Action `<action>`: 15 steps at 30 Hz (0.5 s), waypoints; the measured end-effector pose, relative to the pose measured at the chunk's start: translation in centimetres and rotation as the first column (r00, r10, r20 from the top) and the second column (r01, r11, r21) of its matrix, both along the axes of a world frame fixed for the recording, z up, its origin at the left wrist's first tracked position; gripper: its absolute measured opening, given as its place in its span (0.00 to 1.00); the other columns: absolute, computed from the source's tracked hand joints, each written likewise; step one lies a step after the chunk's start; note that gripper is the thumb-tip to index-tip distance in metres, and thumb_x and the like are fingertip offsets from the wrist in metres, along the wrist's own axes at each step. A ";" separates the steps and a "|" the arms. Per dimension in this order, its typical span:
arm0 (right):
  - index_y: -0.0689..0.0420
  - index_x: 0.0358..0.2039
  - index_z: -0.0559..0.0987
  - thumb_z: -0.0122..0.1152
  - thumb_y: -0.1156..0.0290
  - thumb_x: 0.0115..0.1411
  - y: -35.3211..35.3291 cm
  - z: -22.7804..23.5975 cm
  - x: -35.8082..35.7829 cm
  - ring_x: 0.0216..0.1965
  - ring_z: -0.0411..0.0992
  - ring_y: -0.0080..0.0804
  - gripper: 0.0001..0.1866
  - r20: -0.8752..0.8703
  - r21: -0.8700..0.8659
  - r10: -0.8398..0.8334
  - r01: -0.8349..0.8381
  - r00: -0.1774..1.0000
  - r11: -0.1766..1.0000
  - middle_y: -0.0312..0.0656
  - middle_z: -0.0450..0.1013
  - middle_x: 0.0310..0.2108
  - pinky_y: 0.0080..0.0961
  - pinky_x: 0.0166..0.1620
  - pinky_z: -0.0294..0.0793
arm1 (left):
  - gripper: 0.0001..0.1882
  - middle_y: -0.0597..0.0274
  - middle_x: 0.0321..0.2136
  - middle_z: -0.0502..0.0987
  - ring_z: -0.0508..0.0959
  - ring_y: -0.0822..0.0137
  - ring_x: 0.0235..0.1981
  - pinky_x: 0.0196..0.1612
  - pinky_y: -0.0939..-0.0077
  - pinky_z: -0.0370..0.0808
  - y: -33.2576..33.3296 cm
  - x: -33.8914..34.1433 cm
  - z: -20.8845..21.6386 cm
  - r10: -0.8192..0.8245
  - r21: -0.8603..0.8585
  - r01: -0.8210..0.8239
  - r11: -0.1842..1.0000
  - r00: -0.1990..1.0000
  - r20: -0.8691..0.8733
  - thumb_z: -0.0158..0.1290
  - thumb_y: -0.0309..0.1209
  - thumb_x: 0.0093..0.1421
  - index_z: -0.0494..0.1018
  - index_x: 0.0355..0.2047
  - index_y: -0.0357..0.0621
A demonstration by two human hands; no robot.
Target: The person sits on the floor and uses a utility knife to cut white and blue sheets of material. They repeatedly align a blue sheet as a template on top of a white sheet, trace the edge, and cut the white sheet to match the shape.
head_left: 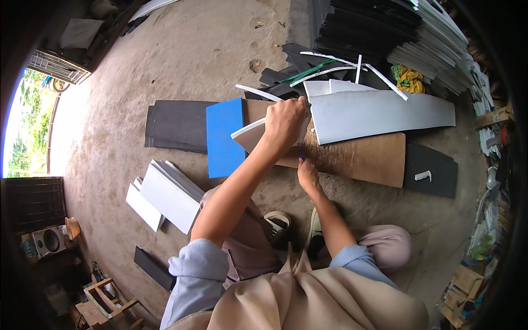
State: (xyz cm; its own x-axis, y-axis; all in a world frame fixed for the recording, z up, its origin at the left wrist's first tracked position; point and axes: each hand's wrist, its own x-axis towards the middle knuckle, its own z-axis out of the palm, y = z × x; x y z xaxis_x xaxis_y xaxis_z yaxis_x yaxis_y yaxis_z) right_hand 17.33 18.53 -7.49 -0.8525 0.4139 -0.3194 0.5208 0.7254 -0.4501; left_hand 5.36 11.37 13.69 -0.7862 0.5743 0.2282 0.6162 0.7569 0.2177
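My left hand (285, 122) is closed on a pale foam sheet (247, 135), tilted up with its white edge showing. A brown board (363, 159) lies beneath. Just nearer to me, my right hand (308, 175) is closed round a slim blue tool (301, 157); its kind is mostly hidden in the fingers. Left of the tilted sheet lies a flat blue sheet (224, 137), partly over a dark sheet (175, 125). To the right, a long white sheet (385, 113) overlaps the brown board.
White offcut strips (330, 71) and dark scraps lie beyond my hands. Tall stacks of black sheets (363, 27) and white sheets (434, 49) stand far right, near a yellow cloth (408, 80). White sheets (170, 192) are piled at left. My shoes (278, 223) are close to the board.
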 end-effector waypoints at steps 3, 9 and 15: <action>0.64 0.28 0.68 0.38 0.57 0.60 0.4 -0.4 -0.5 0.24 0.72 0.51 0.21 0.010 0.020 0.000 0.000 1.000 1.000 0.54 0.71 0.21 0.38 0.26 0.73 | 0.07 0.55 0.16 0.72 0.75 0.55 0.19 0.20 0.67 0.71 0.2 0.1 0.2 -0.015 0.003 0.015 1.000 1.000 -0.023 0.51 0.30 0.48 0.68 0.26 0.42; 0.63 0.30 0.68 0.38 0.56 0.60 -0.5 -1.1 -0.4 0.28 0.72 0.50 0.20 0.004 0.052 -0.051 0.051 0.999 0.997 0.55 0.71 0.23 0.39 0.28 0.73 | 0.07 0.55 0.16 0.72 0.75 0.55 0.20 0.20 0.66 0.71 0.3 0.8 -0.5 0.040 0.022 -0.039 0.999 0.997 -0.068 0.50 0.32 0.49 0.67 0.26 0.42; 0.63 0.28 0.68 0.36 0.55 0.60 -1.6 -0.6 2.2 0.27 0.70 0.56 0.22 -0.027 0.022 -0.048 0.048 0.999 0.999 0.59 0.70 0.23 0.44 0.30 0.70 | 0.04 0.58 0.17 0.74 0.77 0.60 0.21 0.20 0.70 0.71 -0.2 1.2 -0.2 0.019 0.008 -0.018 1.000 0.990 -0.137 0.49 0.29 0.48 0.69 0.23 0.42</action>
